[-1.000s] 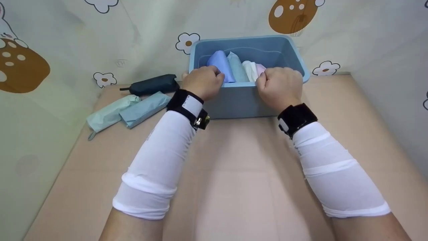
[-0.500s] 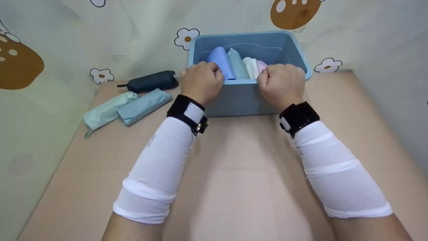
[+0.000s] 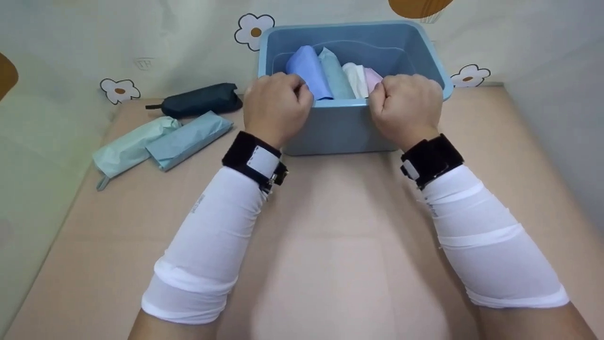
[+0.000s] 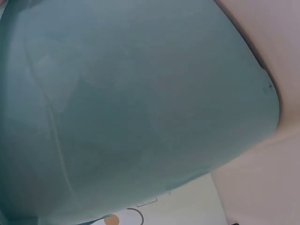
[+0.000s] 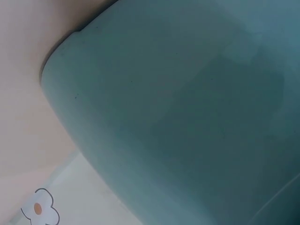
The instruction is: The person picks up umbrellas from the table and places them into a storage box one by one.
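A blue-grey plastic storage bin stands on the tabletop against the back wall. My left hand grips its front rim near the left corner, fingers curled over the edge. Toward the right corner, my right hand holds the same rim in a fist. Inside lean a blue rolled bundle, a teal one, a white one and a pink one, their lower parts hidden by the front wall. Both wrist views are filled by the bin's outer wall, and the fingers there are mostly out of frame.
Left of the bin lie a dark folded umbrella, a pale green one and a teal one overlapping it. A patterned wall covering rises behind the bin. Pinkish-beige tabletop stretches between my forearms.
The head view has tilted down and come closer, so bin, umbrellas and wall flowers appear higher and a little larger. Both hands keep their grip on the front rim.
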Tool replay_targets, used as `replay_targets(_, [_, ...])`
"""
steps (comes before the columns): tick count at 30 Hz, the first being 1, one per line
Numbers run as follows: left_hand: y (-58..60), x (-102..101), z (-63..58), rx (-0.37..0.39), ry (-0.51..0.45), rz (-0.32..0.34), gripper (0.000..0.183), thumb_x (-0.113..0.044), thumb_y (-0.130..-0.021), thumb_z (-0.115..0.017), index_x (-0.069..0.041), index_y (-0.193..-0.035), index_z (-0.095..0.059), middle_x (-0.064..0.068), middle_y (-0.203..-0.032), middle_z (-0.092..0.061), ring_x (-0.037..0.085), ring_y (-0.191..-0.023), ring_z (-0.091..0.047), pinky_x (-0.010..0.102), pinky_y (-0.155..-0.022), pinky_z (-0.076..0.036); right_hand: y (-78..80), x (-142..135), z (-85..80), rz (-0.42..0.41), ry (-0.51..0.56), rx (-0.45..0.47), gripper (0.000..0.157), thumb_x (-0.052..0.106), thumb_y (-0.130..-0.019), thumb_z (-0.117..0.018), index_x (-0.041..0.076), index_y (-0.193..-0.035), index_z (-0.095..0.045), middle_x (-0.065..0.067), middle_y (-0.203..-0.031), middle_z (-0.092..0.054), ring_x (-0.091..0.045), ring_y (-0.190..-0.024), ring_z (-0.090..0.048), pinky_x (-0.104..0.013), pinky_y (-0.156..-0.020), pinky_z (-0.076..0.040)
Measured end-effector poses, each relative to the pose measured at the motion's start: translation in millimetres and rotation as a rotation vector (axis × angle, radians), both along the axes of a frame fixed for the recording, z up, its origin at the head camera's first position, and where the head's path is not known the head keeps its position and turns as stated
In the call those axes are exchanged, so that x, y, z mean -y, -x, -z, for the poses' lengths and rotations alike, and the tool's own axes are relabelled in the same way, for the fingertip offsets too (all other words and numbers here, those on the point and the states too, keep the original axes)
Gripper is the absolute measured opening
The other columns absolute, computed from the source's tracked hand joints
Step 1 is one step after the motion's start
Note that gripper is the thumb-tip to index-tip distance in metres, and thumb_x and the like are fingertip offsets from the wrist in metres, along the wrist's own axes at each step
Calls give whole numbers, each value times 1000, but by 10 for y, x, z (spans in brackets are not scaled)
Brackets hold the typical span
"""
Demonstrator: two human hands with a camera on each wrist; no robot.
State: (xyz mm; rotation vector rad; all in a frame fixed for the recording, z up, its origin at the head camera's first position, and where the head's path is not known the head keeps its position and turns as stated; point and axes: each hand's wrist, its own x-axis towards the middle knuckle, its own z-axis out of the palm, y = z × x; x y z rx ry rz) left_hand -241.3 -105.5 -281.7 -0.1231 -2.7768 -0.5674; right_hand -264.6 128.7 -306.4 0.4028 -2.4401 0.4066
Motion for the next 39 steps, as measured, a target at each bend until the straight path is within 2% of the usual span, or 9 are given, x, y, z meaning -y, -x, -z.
replay_targets(3, [-23, 80, -38, 30, -47, 9, 40, -34, -104, -47, -15, -123, -77, 5, -139, -67, 26, -132, -59, 44, -114, -45, -10, 14, -18, -4, -2, 9, 50, 27, -99, -35, 4, -57, -49, -8, -54, -36, -30, -51, -37, -37, -51, -21])
replay_targets(6, [-31, 197, -11, 40, -102, 10, 43, -34, -105, -45, -14, -128, -76, 4, -163, -48, 28, -156, -38, 51, -128, -27, -19, 13, -26, 1, -3, 26, 50, 28, -99, -35, 4, -57, -49, -8, -54, -37, -30, -51, -37, -37, -51, -21])
replay_targets(13, [-86, 682, 180, 58, -126, -39, 63, -61, -110, -27, -28, -159, -49, 9, -174, -28, 38, -164, -14, 63, -130, -5, -21, -2, -23, -6, 6, 50, 49, 26, -99, -37, 5, -56, -47, -7, -54, -36, -28, -50, -35, -37, -50, -20])
replay_targets(15, [-107, 874, 208, 117, -79, -88, 68, -65, -109, -24, -27, -164, -38, 13, -175, -23, 42, -164, -11, 67, -128, -3, -16, -2, -23, -12, 13, 49, 48, 26, -98, -37, 5, -56, -47, -7, -54, -35, -27, -49, -34, -37, -49, -20])
replay_targets(19, [-208, 1367, 269, 375, 5, -230, 83, -69, -106, -29, -17, -170, -18, 27, -174, -9, 55, -160, -1, 77, -122, 0, -13, 5, -32, -14, 19, 64, 49, 26, -99, -37, 5, -56, -46, -7, -53, -35, -27, -49, -34, -37, -49, -21])
replay_targets(23, [-378, 1856, 427, 599, 71, -298, 95, -64, -102, -50, -6, -168, -14, 41, -167, -11, 69, -150, -13, 85, -114, -15, -23, 7, -47, -10, 15, 84, 50, 27, -100, -37, 5, -56, -47, -7, -53, -36, -28, -49, -35, -37, -49, -21])
replay_targets(28, [-524, 2177, 686, 628, 56, -310, 96, -49, -99, -60, -3, -168, -12, 46, -159, -17, 70, -137, -35, 80, -106, -37, -35, 8, -48, 2, 14, 106, 51, 28, -101, -37, 6, -56, -47, -7, -53, -36, -28, -50, -37, -37, -49, -22])
replay_targets(35, [-458, 2045, 781, 625, 81, -325, 76, -27, -99, -54, 16, -155, -27, 43, -146, -39, 60, -132, -43, 70, -108, -42, -27, 7, -54, 7, 6, 97, 50, 28, -100, -37, 6, -57, -47, -7, -53, -36, -28, -50, -36, -37, -50, -21])
replay_targets(39, [-464, 1932, 726, 664, 32, -327, 61, -21, -99, -51, 19, -144, -40, 34, -123, -56, 47, -106, -59, 55, -87, -54, -27, 10, -42, 7, 5, 101, 50, 28, -100, -37, 6, -56, -47, -7, -53, -36, -28, -50, -37, -37, -50, -22])
